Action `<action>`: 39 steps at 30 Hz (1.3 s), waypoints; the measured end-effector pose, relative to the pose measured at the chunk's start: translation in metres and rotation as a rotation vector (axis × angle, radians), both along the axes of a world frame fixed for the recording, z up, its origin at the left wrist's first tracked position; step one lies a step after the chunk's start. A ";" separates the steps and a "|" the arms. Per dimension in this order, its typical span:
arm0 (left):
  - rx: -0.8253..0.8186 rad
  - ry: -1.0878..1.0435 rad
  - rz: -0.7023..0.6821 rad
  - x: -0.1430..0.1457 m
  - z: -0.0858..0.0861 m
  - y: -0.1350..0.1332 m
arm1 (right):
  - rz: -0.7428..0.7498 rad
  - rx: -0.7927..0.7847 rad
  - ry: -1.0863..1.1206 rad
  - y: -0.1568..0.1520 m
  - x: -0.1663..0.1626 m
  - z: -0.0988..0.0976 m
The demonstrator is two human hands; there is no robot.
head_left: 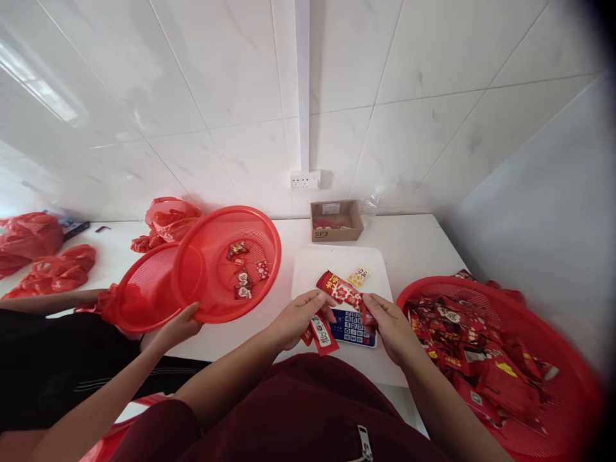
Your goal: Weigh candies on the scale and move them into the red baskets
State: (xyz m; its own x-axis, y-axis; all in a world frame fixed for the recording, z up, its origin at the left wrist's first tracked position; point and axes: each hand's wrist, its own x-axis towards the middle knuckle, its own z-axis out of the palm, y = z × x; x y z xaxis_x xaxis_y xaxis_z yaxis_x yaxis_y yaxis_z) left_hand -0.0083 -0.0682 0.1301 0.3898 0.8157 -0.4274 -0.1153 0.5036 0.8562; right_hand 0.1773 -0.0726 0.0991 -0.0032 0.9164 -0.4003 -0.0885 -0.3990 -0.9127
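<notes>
The left hand (301, 317) and right hand (392, 327) each pinch an end of a red packet (342, 293), held just above the scale (353, 330) on the desk (414, 247). The left hand also grips spare packets (323, 335). A full basket (572, 391) sits on the right.

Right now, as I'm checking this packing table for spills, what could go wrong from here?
1. The left hand clutches small red packets while its fingers also share the long red packet with the right hand; one might slip and drop.
2. A co-worker's hand holds the red basket tilted; its few sweets could slide out.
</notes>
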 end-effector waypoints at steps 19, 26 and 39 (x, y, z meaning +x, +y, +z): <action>-0.130 -0.234 -0.039 -0.010 -0.002 0.006 | 0.485 -0.115 0.104 -0.003 -0.003 0.003; -0.101 -0.098 0.052 -0.001 -0.005 0.009 | 0.305 0.073 -0.121 -0.009 -0.012 0.011; 0.117 0.191 -0.279 -0.003 0.010 0.008 | 0.202 0.106 -0.168 -0.010 -0.008 0.015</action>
State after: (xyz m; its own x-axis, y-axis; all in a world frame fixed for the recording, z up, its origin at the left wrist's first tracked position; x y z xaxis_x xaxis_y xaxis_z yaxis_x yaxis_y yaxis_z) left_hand -0.0113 -0.0601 0.1401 0.5264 0.7369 -0.4241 0.1801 0.3909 0.9027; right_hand 0.1694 -0.0823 0.1140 -0.1313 0.9407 -0.3127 0.1393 -0.2948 -0.9453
